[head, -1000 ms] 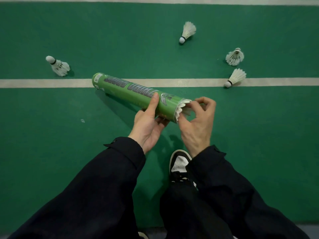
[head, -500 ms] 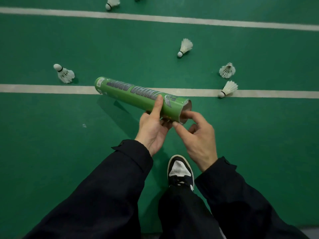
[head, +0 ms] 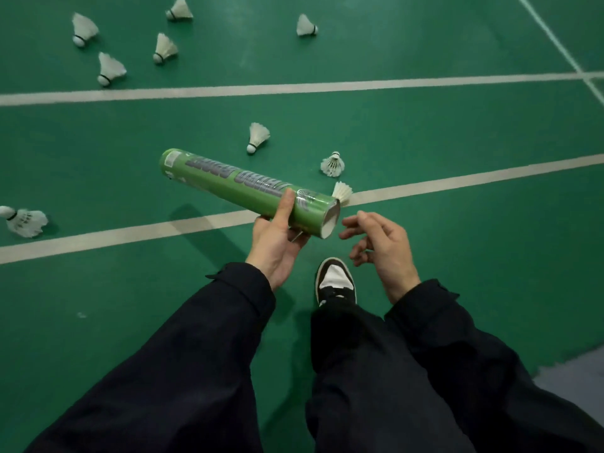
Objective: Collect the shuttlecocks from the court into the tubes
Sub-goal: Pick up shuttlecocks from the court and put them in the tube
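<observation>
Left hand (head: 277, 243) grips the green tube (head: 248, 191) near its open end, thumb laid across the top, fingers curled underneath. Tube is held off the floor, roughly level, open end pointing right toward the right hand (head: 380, 246), closed end up-left. Open mouth shows a pale inner wall; can't tell what's inside. Right hand holds nothing: fingers loosely curled and spread, fingertips just beside the tube mouth, not touching it. Shuttlecocks are scattered on the green court (head: 457, 256). Nearest one (head: 342, 192) lies on the white line (head: 457, 181), partly hidden behind the tube end. Second shuttle (head: 332, 164) sits just above it, cork up. Third shuttle (head: 258, 136) is a bit further left, cork toward the camera. Left-edge shuttle (head: 23, 220) lies on its side near the same line. Beyond the far line (head: 294, 88), a group of four at upper left: (head: 83, 29), (head: 109, 69), (head: 164, 48), (head: 179, 9); one more shuttle (head: 305, 26) sits apart at top centre. Black-and-white shoe (head: 335, 282) is planted on the court between the two dark sleeves, below the tube mouth.
</observation>
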A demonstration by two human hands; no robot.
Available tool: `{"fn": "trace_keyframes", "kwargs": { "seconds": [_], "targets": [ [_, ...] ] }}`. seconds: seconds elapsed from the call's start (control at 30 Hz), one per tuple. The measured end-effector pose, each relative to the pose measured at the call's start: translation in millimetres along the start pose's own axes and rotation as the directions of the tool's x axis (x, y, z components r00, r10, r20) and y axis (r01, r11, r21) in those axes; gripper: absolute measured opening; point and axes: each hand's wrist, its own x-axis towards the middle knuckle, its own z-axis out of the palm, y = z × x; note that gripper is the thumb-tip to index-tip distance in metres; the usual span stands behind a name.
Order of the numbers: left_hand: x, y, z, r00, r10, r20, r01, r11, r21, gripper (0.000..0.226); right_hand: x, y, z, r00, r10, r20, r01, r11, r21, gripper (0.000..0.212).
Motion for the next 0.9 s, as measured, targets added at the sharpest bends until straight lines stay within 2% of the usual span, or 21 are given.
{"fn": "trace_keyframes", "kwargs": {
  "seconds": [0.1, 0.17, 0.33, 0.4, 0.47, 0.53, 0.6, 0.67, 0.73, 0.8, 0.9],
  "targets": [
    [55.6, -7.0, 6.5, 0.998, -0.024, -0.064, 0.029, 0.996, 0.082, 0.062, 71.4, 41.4, -23.5, 0.986, 0.100, -0.136, -0.122, 0.980, -0.160, 0.016],
    [87.4, -11.5, 11.1, 0.995, -0.044, -0.090, 0.055, 0.991, 0.124, 0.065, 120.9, 68.2, -29.0, 0.982, 0.106, -0.156, -0.141, 0.963, -0.231, 0.020],
    [150.5, -15.3, 44.7, 0.977, -0.100, -0.190, 0.132, 0.977, 0.168, 0.059, 222.4, 119.4, -21.2, 0.986, 0.112, -0.125, -0.155, 0.892, -0.424, 0.053],
    [162.6, -10.8, 58.7, 0.962, -0.126, -0.241, 0.173, 0.967, 0.185, 0.056, 248.5, 127.4, -22.6, 0.989, 0.123, -0.077, -0.144, 0.884, -0.445, 0.064],
    [169.6, -3.1, 62.2, 0.954, -0.148, -0.259, 0.199, 0.963, 0.180, 0.053, 268.5, 133.1, -24.2, 0.980, 0.176, -0.089, -0.197, 0.877, -0.437, 0.071],
    [171.4, 6.9, 56.5, 0.955, -0.154, -0.254, 0.204, 0.962, 0.184, 0.051, 273.9, 139.0, -24.3, 0.953, 0.248, -0.175, -0.300, 0.852, -0.429, 0.060],
    [172.1, 14.4, 45.5, 0.961, -0.119, -0.251, 0.170, 0.967, 0.189, 0.053, 263.2, 135.3, -20.9, 0.935, 0.251, -0.252, -0.321, 0.900, -0.295, 0.037],
    [170.1, 17.1, 35.9, 0.963, -0.080, -0.258, 0.130, 0.975, 0.180, 0.056, 234.5, 120.5, -21.6, 0.921, 0.198, -0.335, -0.216, 0.976, -0.016, 0.018],
    [172.5, 18.1, 31.5, 0.966, -0.069, -0.249, 0.102, 0.988, 0.120, 0.060, 200.3, 95.3, -24.5, 0.932, 0.051, -0.359, 0.003, 0.989, 0.149, 0.013],
    [171.3, 20.3, 36.3, 0.974, -0.054, -0.220, 0.069, 0.996, 0.061, 0.060, 171.1, 72.7, -17.6, 0.956, -0.124, -0.265, 0.168, 0.974, 0.151, 0.015],
    [151.0, 22.1, 52.2, 0.993, -0.031, -0.114, 0.032, 0.999, 0.013, 0.060, 148.6, 39.3, 7.5, 0.959, -0.269, -0.084, 0.271, 0.963, 0.004, 0.020]
  ]
}}
